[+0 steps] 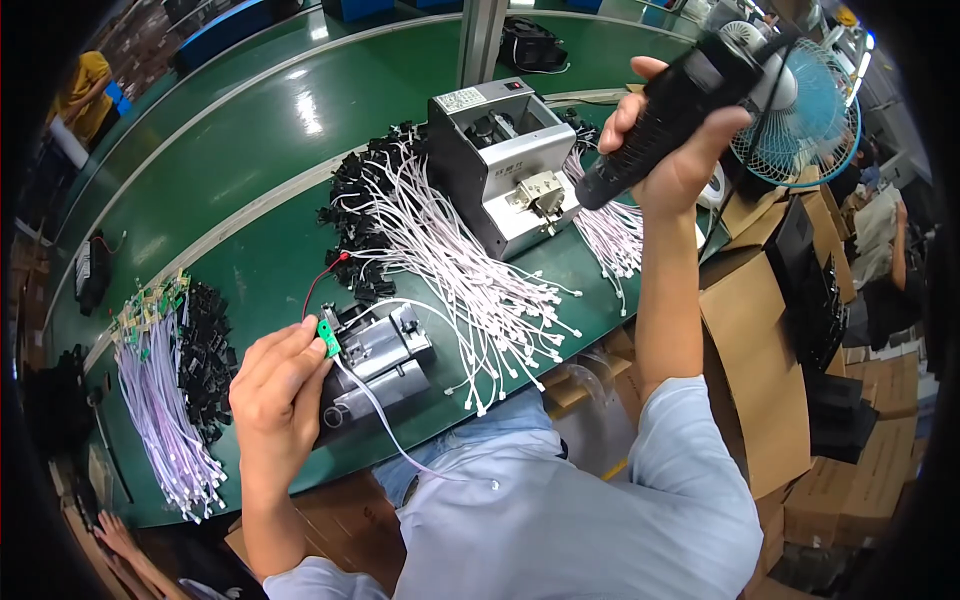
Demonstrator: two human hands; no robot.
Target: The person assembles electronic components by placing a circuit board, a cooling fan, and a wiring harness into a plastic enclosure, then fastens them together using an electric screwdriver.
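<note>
Wires (470, 270) with white ends are lying in a big heap on the green tabletop (260, 150), and black plugs (365, 215) are piled just behind them. A grey metal machine (500, 170) is standing in the middle of the heap. More wires (160, 410) are lying in a bunch at the far left, beside more black parts (205, 360). Brown boxes (760, 390) are stacked on the right, and a blue fan (805, 115) is standing behind them.

The left hand (275, 385) is reaching down, its grip pinching a small green board (326, 338) with a red wire (322, 280) and a white wire (385, 425) on it. The board is sitting at the edge of a grey metal holder (385, 360) near the front of the tabletop. The right hand (665, 150) is lifted high, arm bent up, its grip wrapping tight around a black power tool (675, 105) that is tilting down toward the machine.
</note>
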